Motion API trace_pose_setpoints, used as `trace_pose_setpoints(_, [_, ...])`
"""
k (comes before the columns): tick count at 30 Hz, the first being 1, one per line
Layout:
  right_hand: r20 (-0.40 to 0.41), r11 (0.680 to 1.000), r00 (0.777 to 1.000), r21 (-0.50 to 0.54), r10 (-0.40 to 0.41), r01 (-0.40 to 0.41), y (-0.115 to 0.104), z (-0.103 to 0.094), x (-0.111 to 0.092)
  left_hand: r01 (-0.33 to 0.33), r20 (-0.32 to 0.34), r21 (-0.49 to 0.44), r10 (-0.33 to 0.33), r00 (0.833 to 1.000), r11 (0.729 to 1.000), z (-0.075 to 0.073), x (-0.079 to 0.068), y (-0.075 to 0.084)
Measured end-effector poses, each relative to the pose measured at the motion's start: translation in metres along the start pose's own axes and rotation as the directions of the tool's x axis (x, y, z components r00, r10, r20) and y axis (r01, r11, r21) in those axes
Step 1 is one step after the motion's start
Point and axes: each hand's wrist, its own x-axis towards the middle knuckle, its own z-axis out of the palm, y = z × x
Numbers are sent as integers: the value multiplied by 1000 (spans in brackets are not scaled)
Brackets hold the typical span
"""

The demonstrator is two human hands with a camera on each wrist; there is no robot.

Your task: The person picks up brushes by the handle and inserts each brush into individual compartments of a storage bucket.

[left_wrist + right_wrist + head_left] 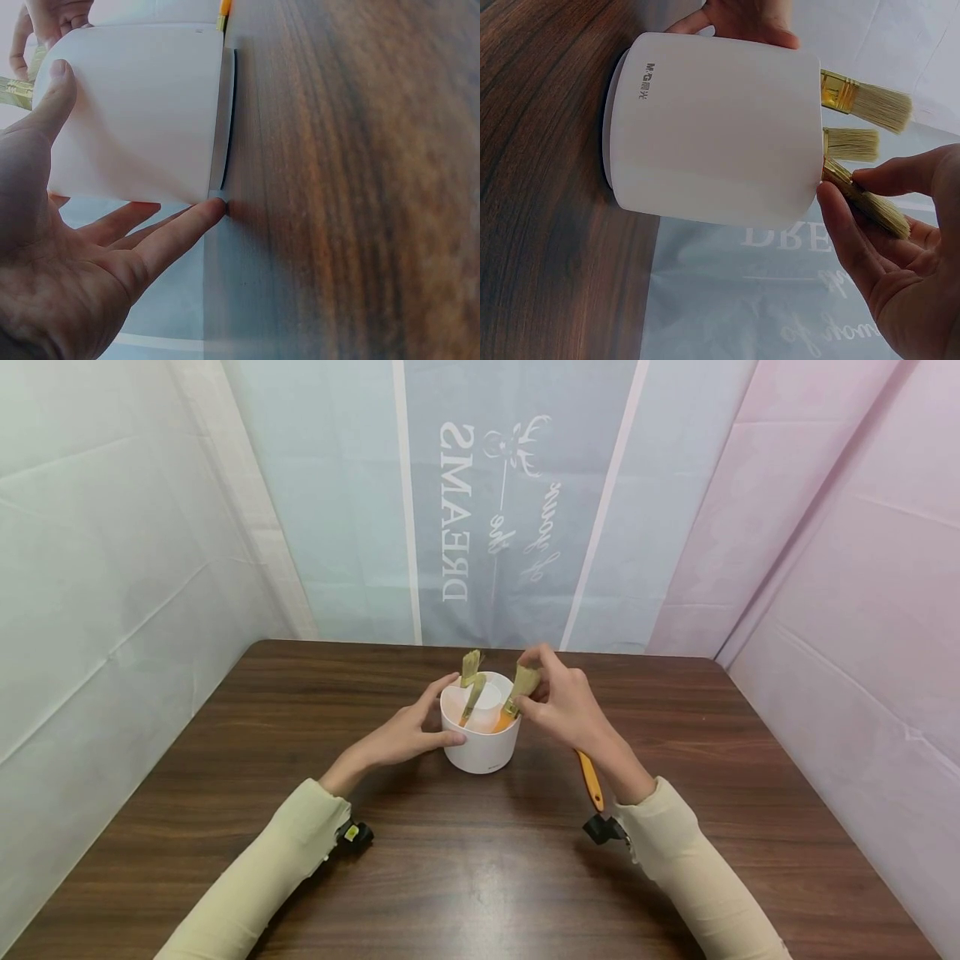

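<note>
A white round pen holder stands on the table with paintbrushes in it, bristles up. My left hand holds it from the left; the left wrist view shows the thumb on the near wall and the other fingers around the far side. With thumb and fingers, my right hand pinches a paintbrush near its metal band, at the holder's right rim. Two more brushes, one at the back and one nearer the middle, lean inside the holder. Their lower handles are hidden by its wall.
Another brush's orange handle lies on the wooden table, partly under my right wrist. Small black wrist cameras hang at the left cuff and the right cuff. A printed curtain rises behind the table's far edge.
</note>
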Motion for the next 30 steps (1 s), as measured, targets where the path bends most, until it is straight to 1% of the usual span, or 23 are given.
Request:
trace_pose_setpoints(9, [19,1000,1000,-29,6,-6,-1,-1,0,2,-2,2,-2,1000,1000,0,0,0])
trace_pose_setpoints(18, [91,994,996,-109,-3,13,-1,-6,0,6,-4,2,-6,1000,1000,1,-1,-1])
trace_pose_setpoints(30, [128,994,992,-108,-6,21,0,-8,1,7,5,-13,-7,1000,1000,1,-2,2])
